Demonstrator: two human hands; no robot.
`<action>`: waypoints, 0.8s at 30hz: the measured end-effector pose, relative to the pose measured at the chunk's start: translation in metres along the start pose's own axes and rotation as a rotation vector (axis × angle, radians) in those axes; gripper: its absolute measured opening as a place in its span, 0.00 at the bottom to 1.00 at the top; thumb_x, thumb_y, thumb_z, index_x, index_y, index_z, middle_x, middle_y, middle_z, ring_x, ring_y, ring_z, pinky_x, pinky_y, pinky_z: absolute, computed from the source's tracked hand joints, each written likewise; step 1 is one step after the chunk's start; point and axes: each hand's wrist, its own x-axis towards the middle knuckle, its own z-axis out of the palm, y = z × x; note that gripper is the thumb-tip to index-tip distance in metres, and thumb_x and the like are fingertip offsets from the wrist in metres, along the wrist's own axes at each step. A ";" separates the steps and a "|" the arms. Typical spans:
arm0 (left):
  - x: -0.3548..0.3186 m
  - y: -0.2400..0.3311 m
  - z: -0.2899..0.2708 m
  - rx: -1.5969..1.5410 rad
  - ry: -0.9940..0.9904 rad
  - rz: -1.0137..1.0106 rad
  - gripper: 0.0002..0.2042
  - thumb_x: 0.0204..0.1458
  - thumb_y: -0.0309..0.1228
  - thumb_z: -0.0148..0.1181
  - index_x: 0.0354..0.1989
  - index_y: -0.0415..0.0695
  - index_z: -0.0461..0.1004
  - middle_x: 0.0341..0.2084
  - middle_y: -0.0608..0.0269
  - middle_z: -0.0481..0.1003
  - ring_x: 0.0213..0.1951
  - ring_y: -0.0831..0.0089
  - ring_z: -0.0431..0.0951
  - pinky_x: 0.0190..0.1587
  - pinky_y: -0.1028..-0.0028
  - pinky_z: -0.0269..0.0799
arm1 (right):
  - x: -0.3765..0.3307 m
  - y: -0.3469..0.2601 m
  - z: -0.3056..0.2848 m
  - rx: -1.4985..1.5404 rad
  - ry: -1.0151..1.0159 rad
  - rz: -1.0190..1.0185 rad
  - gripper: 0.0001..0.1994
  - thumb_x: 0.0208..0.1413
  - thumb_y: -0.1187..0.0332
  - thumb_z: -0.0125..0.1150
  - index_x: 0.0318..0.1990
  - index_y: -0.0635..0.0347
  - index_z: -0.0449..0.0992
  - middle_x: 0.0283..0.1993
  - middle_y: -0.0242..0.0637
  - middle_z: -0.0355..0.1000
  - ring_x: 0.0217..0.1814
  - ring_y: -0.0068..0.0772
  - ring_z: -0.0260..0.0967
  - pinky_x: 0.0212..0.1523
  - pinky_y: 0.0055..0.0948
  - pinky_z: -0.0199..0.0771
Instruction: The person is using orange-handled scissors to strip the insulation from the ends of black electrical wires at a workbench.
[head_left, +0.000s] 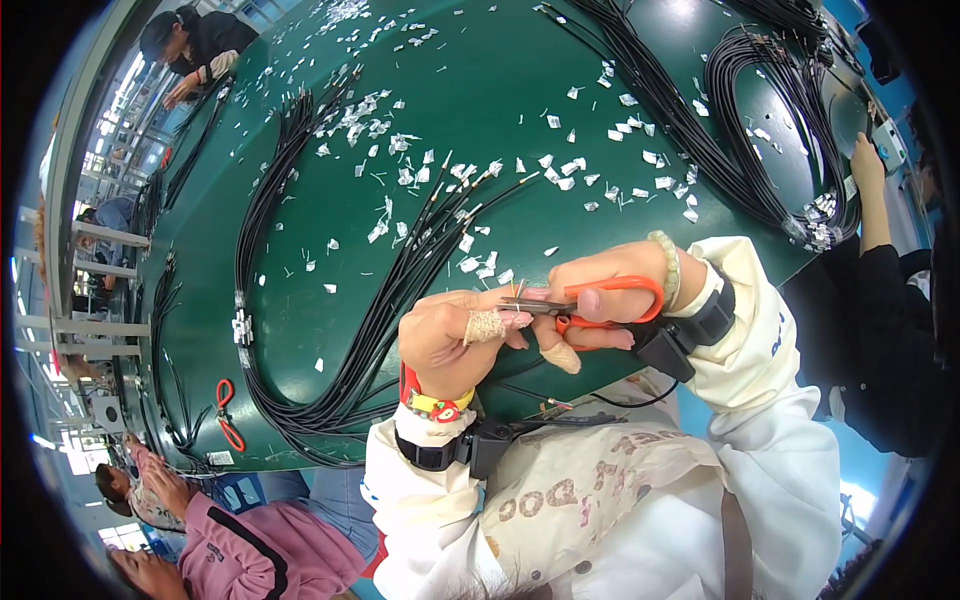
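Your left hand [445,335] pinches thin wire ends [519,292] upright so the blades can reach them; your right hand [600,300] grips orange-handled scissors [590,305] closed at those tips. Beyond, black cable bundles [380,300] and white scraps [400,170] litter the green worktop [500,80].

Orange-handled scissors [590,302] and a thin cable end [519,291] held over a green table's near edge.

The scissors lie nearly level, their orange loop handles to the right and their short grey metal blades pointing left. The blades meet the cable end, a few fine wire tips that stick up just above the blade tips. Whether the blades are closed on the wires is too small to tell. Below them a thin black cable [520,390] runs down toward the table's near edge.
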 end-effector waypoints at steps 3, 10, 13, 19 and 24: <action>-0.001 -0.002 0.000 -0.007 -0.003 0.008 0.05 0.45 0.13 0.52 0.25 0.36 0.67 0.26 0.42 0.74 0.21 0.68 0.76 0.18 0.76 0.73 | 0.001 0.002 -0.002 0.040 -0.038 0.028 0.30 0.56 0.41 0.33 0.28 0.65 0.65 0.27 0.40 0.68 0.10 0.17 0.53 0.17 0.20 0.57; -0.005 -0.002 -0.002 0.007 -0.012 -0.082 0.05 0.46 0.15 0.53 0.26 0.37 0.66 0.27 0.43 0.75 0.26 0.65 0.78 0.22 0.73 0.75 | 0.000 0.003 -0.011 -0.096 -0.161 0.123 0.35 0.53 0.37 0.31 0.31 0.67 0.67 0.29 0.43 0.69 0.12 0.25 0.60 0.21 0.23 0.62; -0.001 -0.002 0.002 0.021 0.118 -0.078 0.04 0.49 0.20 0.54 0.29 0.38 0.65 0.30 0.43 0.74 0.34 0.63 0.77 0.34 0.69 0.75 | -0.010 -0.011 0.001 0.230 0.225 0.164 0.39 0.48 0.31 0.31 0.31 0.67 0.67 0.31 0.45 0.70 0.23 0.36 0.69 0.29 0.28 0.68; 0.016 -0.005 -0.015 0.046 0.596 -0.228 0.05 0.52 0.25 0.52 0.30 0.36 0.65 0.32 0.53 0.75 0.31 0.74 0.74 0.34 0.75 0.69 | -0.002 -0.022 -0.024 -0.250 0.753 -0.585 0.33 0.53 0.37 0.30 0.35 0.62 0.66 0.35 0.47 0.71 0.37 0.37 0.70 0.36 0.32 0.69; 0.015 0.016 -0.036 0.668 0.183 -0.545 0.07 0.51 0.29 0.53 0.29 0.36 0.67 0.25 0.60 0.73 0.24 0.77 0.69 0.25 0.77 0.64 | -0.004 -0.026 -0.026 -0.384 1.050 -0.303 0.18 0.57 0.53 0.42 0.35 0.61 0.65 0.33 0.42 0.70 0.36 0.30 0.70 0.36 0.26 0.69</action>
